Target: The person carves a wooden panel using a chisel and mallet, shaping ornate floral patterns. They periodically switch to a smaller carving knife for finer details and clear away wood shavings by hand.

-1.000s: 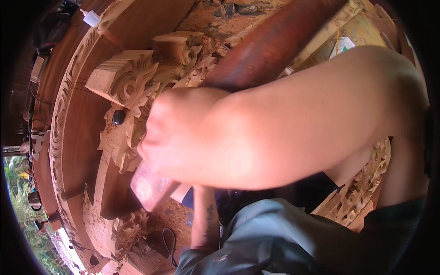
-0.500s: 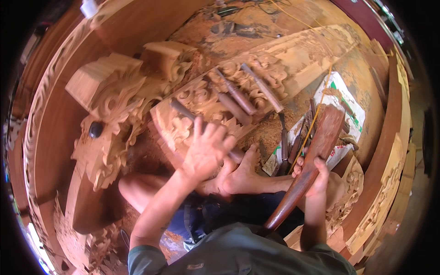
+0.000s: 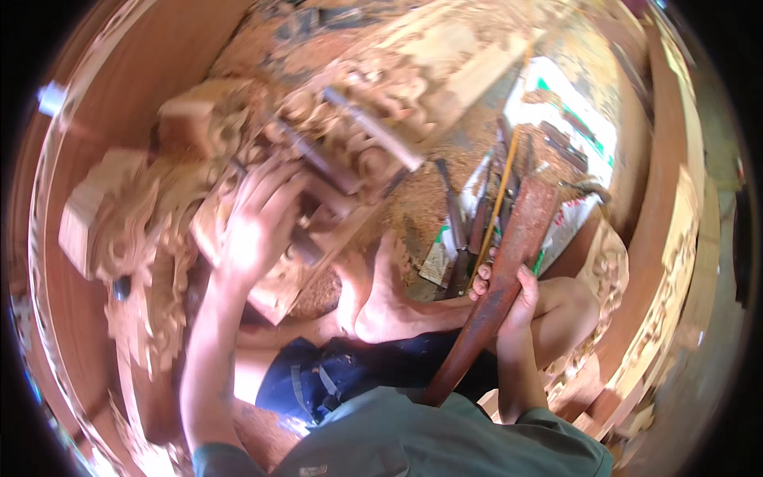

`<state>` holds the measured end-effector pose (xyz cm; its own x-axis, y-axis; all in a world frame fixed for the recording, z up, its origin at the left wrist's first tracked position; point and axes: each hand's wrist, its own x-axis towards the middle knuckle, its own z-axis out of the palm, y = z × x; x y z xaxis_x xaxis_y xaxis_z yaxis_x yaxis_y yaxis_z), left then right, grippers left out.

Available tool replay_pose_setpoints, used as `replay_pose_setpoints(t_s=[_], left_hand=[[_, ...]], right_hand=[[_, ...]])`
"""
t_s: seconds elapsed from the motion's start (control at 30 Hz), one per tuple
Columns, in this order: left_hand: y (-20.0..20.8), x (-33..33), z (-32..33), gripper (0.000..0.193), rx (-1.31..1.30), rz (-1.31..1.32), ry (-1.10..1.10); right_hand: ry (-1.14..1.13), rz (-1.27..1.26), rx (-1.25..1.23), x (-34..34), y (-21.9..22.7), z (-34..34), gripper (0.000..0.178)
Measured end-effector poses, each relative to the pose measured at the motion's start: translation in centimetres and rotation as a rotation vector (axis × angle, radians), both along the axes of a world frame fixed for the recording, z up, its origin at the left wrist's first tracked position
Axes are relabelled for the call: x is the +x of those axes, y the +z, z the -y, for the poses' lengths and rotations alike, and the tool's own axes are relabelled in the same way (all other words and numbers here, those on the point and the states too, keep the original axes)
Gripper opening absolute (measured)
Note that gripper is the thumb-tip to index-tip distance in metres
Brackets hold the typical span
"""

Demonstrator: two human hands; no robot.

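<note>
A long reddish-brown wooden mallet (image 3: 515,253) slants across my lap, its thick end pointing away from me. My right hand (image 3: 509,290) is wrapped round it near the middle. Over the carved wooden panel (image 3: 278,282), my left hand (image 3: 262,222) has its fingers together and bent over a chisel (image 3: 305,245). That chisel's handle end shows beside the palm; the hand hides its middle, and blur softens the fingers. Right of this hand, a dark-handled chisel (image 3: 322,161) and a paler chisel (image 3: 373,129) lie across the carving.
More chisels (image 3: 455,211) lie among shavings beside a white and green sack (image 3: 584,119). My bare feet (image 3: 373,298) rest by the panel's near edge. Carved wooden blocks (image 3: 103,215) stand at left, with a dark rounded object (image 3: 121,288) on one. Long boards (image 3: 671,159) line the right side.
The view has shifted, so the scene sits further left and up. My left hand has gone from spread fingers to fingers closed over the chisel. My right hand keeps hold of the mallet.
</note>
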<state>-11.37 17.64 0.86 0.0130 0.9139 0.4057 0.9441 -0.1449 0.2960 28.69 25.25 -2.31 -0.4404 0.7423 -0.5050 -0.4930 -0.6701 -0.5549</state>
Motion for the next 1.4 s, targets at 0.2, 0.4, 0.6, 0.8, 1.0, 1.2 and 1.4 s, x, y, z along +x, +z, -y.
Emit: replay_pose_setpoints(t_s=[0.2, 0.4, 0.6, 0.8, 1.0, 1.2, 1.4], left_hand=[[2.5, -0.5, -10.2, 0.026, -0.643, -0.241, -0.264], [2.0, 0.0, -11.3, 0.032, -0.578, -0.461, -0.329], [6.6, -0.2, -4.0, 0.029, 0.241, -0.102, -0.177], [7.0, 9.7, 6.5, 0.02, 0.564, 0.185, 0.219], [2.4, 13.5, 8.0, 0.016, 0.613, 0.329, 0.5], [0.6, 14.2, 7.7, 0.014, 0.528, 0.415, 0.527], [-1.0, 14.2, 7.9, 0.013, 0.556, 0.441, 0.512]], right_hand=[[-0.034, 0.159, 0.209, 0.8, -2.1, 1.6, 0.073], [0.011, -0.133, 0.188, 0.2, -0.7, 2.4, 0.079], [0.489, -0.379, 0.272, -2.2, 2.9, -1.7, 0.085], [0.697, -0.207, 0.758, -6.1, 9.6, -4.0, 0.091], [0.808, -0.029, 1.281, -9.0, 15.9, -4.7, 0.089], [0.965, 0.02, 1.155, -6.3, 11.0, -6.9, 0.069], [0.922, -0.047, 1.087, -6.8, 11.3, -3.2, 0.058]])
